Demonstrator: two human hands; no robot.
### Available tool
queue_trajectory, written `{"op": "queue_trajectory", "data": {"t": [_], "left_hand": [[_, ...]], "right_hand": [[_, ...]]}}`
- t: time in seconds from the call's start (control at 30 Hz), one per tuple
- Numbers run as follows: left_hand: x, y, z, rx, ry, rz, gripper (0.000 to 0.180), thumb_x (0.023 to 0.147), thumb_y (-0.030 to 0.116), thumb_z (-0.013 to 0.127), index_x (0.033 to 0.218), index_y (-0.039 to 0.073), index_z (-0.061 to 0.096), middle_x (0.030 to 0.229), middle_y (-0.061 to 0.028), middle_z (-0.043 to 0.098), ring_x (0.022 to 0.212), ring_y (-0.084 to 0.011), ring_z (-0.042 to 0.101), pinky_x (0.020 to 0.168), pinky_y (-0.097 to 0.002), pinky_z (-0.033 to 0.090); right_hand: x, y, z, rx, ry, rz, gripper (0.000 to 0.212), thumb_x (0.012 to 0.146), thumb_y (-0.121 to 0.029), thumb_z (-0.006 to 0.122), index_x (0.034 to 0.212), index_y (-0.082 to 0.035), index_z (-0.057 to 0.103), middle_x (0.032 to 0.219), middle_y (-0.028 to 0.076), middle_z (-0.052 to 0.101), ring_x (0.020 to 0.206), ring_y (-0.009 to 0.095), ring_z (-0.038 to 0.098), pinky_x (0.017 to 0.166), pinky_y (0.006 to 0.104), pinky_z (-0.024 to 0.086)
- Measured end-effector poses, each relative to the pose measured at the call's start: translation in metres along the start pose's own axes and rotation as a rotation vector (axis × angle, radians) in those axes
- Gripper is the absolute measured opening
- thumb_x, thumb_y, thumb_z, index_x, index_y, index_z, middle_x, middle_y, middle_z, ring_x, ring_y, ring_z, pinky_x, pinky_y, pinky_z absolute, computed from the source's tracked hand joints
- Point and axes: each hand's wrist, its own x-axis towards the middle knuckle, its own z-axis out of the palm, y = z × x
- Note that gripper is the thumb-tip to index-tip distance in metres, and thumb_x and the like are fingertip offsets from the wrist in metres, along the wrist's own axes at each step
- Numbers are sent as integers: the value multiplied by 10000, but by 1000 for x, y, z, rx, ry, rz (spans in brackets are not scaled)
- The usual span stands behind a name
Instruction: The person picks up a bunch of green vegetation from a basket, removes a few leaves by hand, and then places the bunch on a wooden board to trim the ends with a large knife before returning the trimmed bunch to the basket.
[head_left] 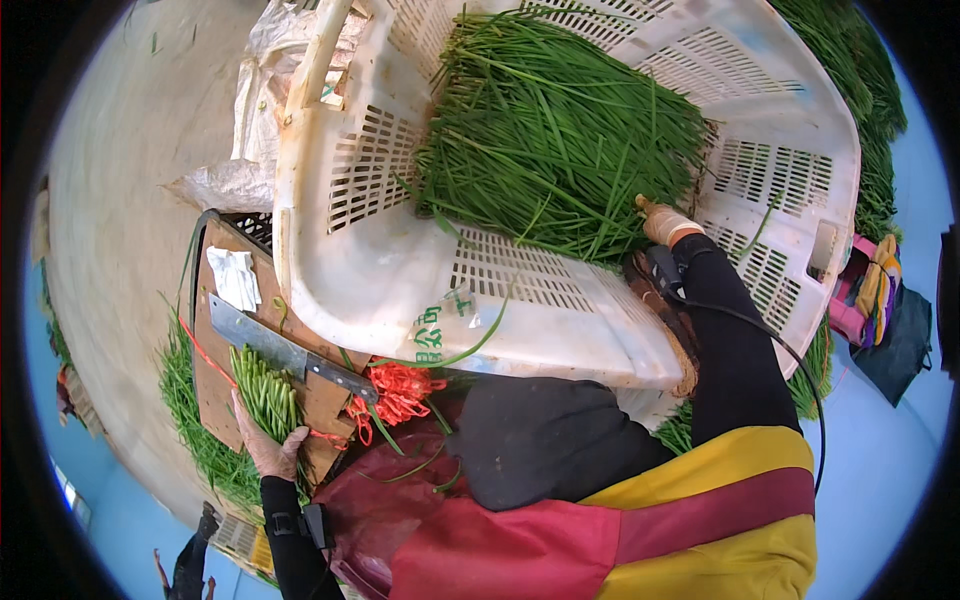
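Observation:
At the lower left, my left hand (272, 448) is closed around the end of a bundle of green stalks (266, 388), which look like garlic chives. The bundle lies on a brown board (215, 385), with a red string (205, 352) beside it. Across the board rests a cleaver (260, 338), its dark handle toward a heap of red ties (398, 388). My right hand (668, 222) reaches into a white plastic basket (360, 290) at the near right edge of a thick pile of chives (560, 140). One digit is stretched out there; the leaves partly hide the others.
A white cloth (234, 278) lies on the board's far end. More greens lie left of the board (185, 400) and beyond the basket (850, 80). A white sack (262, 80) stands behind the basket's left side. Bags (885, 320) are at the right; another person (190, 565) shows lower left.

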Motion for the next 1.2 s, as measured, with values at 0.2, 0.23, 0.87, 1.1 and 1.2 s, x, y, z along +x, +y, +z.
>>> {"op": "queue_trajectory", "data": {"t": [0.2, 0.23, 0.87, 1.1, 1.2], "left_hand": [[0, 1, 1, -17, 17, 22, 1380, 556, 744, 764, 1553, 2, 163, 1606, -204, 228, 1463, -392, 257, 1194, -462, 231], [0, 2, 0, 11, 18, 21, 1379, 550, 713, 789, 1554, 4, 163, 1604, -197, 238, 1460, -387, 265, 1194, -454, 234], [1, 9, -8, 67, -53, 0, 1308, 612, 580, 833, 1562, 8, 140, 1602, -201, 243, 1452, -367, 290, 1188, -418, 259], [3, 23, -9, -98, -87, -197, 1320, 490, 69, 910, 1569, 33, 151, 1600, -148, 276, 1430, -288, 334, 1190, -345, 273], [5, 30, -8, -140, -78, -275, 1303, 488, 12, 890, 1568, 35, 162, 1607, -139, 263, 1434, -278, 325, 1191, -337, 272]], "right_hand": [[31, 42, 7, -701, -10, -279, 419, 1036, -427, 451, 1266, -97, 569, 1102, 156, 694, 893, 300, 669, 797, 340, 542], [28, 42, -4, -842, 37, -315, 432, 1037, -446, 445, 1237, -91, 590, 1096, 158, 694, 896, 296, 674, 794, 337, 548], [7, 132, 28, -128, 36, 135, 228, 847, -250, 635, 926, -74, 755, 981, 168, 719, 929, 348, 682, 799, 424, 554], [67, 152, 96, -176, 69, 137, 250, 828, -244, 655, 973, -75, 769, 1071, 184, 711, 1018, 353, 669, 841, 424, 554], [90, 170, 114, -309, 25, 96, 308, 865, -238, 602, 1079, -64, 740, 1082, 179, 712, 1013, 358, 671, 841, 437, 552]]}}
